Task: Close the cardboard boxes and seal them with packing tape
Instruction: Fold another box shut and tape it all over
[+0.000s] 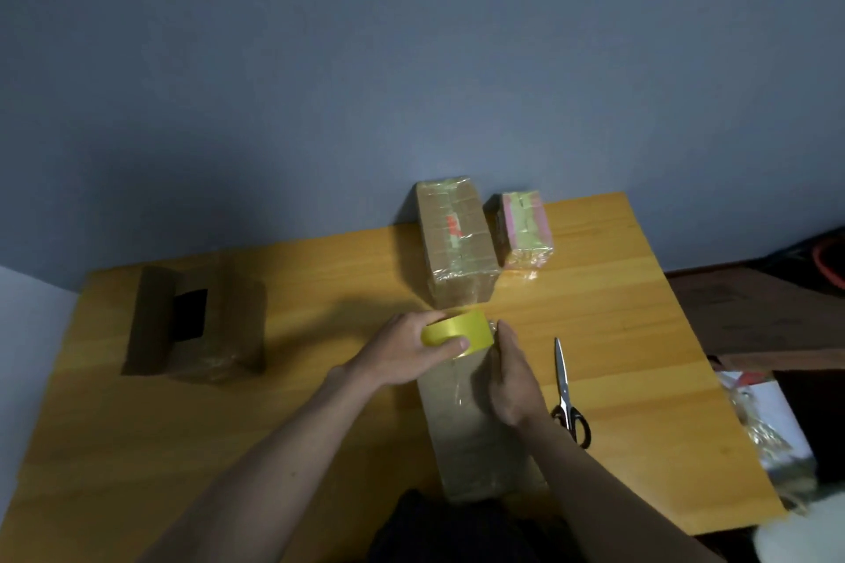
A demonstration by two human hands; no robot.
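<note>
A long closed cardboard box (462, 434) lies in front of me on the wooden table (320, 270), with shiny clear tape along its top. My left hand (402, 354) grips a yellow roll of packing tape (457, 331) at the box's far end. My right hand (512, 379) lies with straight fingers on the box's top right edge, fingertips next to the roll. A taped tall brown box (455, 242) and a smaller taped pink box (526, 229) stand at the back. An open brown box (196, 320) sits at the left, one flap raised.
Scissors (567, 393) lie on the table just right of my right hand, blades pointing away. A white sheet with crumpled clear plastic (759, 425) hangs past the table's right edge. A grey wall rises behind the table. Dark furniture stands to the right.
</note>
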